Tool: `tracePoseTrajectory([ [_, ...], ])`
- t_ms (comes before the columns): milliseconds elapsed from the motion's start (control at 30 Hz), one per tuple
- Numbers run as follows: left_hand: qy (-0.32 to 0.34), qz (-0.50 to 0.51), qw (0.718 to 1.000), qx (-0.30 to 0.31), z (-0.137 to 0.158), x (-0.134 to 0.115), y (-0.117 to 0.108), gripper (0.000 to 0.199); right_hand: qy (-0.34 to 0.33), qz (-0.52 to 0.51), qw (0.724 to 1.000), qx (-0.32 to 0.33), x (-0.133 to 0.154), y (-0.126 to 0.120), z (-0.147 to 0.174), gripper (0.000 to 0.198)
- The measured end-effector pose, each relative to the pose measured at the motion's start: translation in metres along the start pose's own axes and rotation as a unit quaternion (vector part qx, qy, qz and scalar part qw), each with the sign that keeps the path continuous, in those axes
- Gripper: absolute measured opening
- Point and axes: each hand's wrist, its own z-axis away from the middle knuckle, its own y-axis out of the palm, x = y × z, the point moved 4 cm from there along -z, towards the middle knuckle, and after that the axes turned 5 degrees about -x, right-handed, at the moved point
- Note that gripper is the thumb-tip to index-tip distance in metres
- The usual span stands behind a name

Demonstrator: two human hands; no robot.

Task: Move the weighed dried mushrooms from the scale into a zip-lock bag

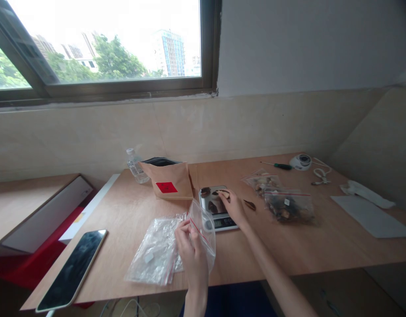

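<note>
My left hand (190,242) is closed on a clear zip bag (206,224) with a red seal line, held up with its mouth spread. Over the kitchen scale (217,207), my right hand (233,207) pinches a dark, dried slice (223,192) that looks like dried mushroom. Several more dark dried pieces (213,206) lie on the scale's shiny plate. One loose dried piece (250,204) rests on the table just right of my right hand. A stack of clear zip bags (153,251) lies flat beside my left hand.
Behind the scale stands an open brown paper pouch (171,185) by a plastic bottle (137,167). Filled zip bags (288,206) lie right, with a screwdriver (282,166), a white dome camera (301,162) and white sheet (371,218) beyond. A phone (72,268) sits at the left edge.
</note>
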Motion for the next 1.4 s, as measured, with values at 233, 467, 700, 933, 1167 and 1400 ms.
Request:
tracePoseTrajectory([
  [233, -0.020, 0.013, 1.000, -0.002, -0.002, 0.005, 0.006, 0.028, 0.126, -0.193, 0.971, 0.060, 0.060, -0.004, 0.012, 0.041],
  [467, -0.035, 0.002, 0.999, 0.003, -0.007, 0.002, 0.008, 0.026, 0.153, -0.220, 0.956, 0.122, 0.083, -0.001, 0.026, 0.037],
  [700, -0.050, 0.024, 0.998, -0.011, -0.006, 0.004, 0.007, 0.026, 0.031, -0.087, 0.974, 0.205, 0.116, -0.012, 0.033, 0.015],
  [933, -0.062, 0.030, 0.998, -0.016, -0.002, 0.005, 0.008, 0.028, -0.034, -0.098, 0.969, 0.224, 0.128, -0.008, 0.037, 0.019],
  [1167, -0.066, 0.036, 0.997, -0.022, 0.001, 0.008, 0.007, 0.027, -0.008, -0.083, 0.983, 0.166, 0.124, 0.000, 0.035, 0.021],
  [1400, -0.072, 0.046, 0.995, -0.045, 0.003, 0.008, 0.004, 0.026, 0.024, -0.065, 0.976, 0.208, 0.133, -0.001, 0.045, 0.019],
])
